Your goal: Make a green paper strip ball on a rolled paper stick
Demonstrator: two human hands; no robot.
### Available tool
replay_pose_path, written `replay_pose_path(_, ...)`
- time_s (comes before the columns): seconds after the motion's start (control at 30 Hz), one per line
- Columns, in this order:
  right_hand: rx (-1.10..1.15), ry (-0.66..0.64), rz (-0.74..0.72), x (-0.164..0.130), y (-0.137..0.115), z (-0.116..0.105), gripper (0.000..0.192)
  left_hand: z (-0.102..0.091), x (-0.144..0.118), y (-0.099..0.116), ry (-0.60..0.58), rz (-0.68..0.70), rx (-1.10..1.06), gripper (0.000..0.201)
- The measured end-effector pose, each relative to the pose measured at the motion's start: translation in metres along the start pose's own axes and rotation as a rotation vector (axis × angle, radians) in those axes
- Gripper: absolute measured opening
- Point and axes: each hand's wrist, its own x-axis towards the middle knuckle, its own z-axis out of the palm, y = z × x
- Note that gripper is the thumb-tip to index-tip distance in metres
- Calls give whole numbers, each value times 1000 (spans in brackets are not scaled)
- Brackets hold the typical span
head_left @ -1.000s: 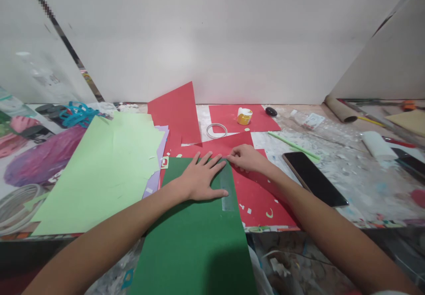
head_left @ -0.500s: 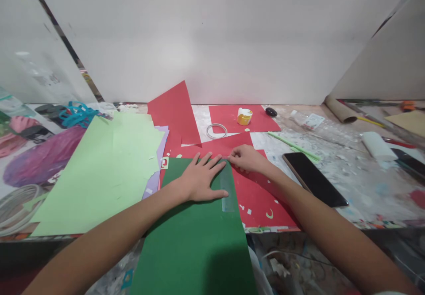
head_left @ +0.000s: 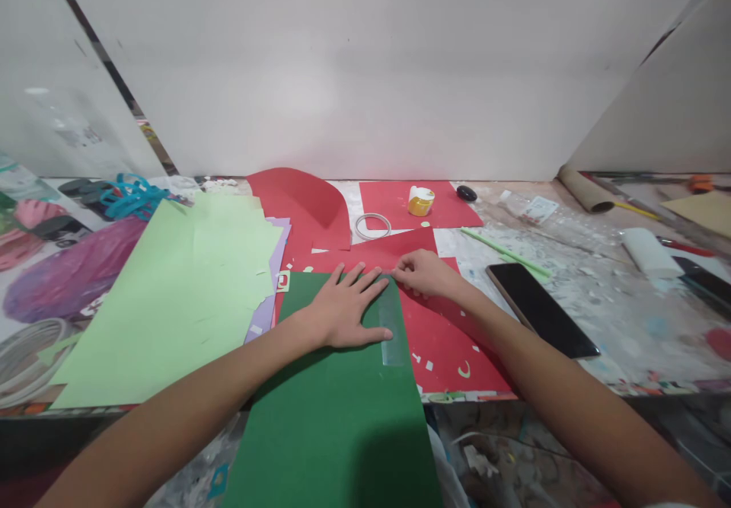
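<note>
A dark green sheet of paper (head_left: pixel 336 424) lies over the table's front edge, its lower part reaching toward me. My left hand (head_left: pixel 351 310) presses flat on its upper part with fingers spread. Under the thumb and fingertips is a clear ruler-like strip (head_left: pixel 392 352), set along the sheet's right edge. At the sheet's top right corner, beside the strip's upper end, my right hand (head_left: pixel 421 272) is closed in a pinch. Whatever is between those fingertips is too small or hidden to make out. Red paper (head_left: pixel 439 340) lies beneath both hands.
Light green sheets (head_left: pixel 171 302) are stacked at left over purple paper. A curled red sheet (head_left: pixel 302 203), a ring (head_left: pixel 373 226) and a yellow jar (head_left: pixel 421 201) sit behind. To the right are a phone (head_left: pixel 540 306), a green strip (head_left: pixel 505 250) and a plastic bottle (head_left: pixel 542 211).
The red sheet at the back has bent over, its raised corner sinking into a curved edge. Both hands, the green sheet and the clear strip stay in nearly the same place.
</note>
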Motion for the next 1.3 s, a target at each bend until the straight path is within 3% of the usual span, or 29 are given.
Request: replay_pose_path(1.3,-30,13,-37,-1,-2,1,24,1,-1,2,-12,-6,-10,94)
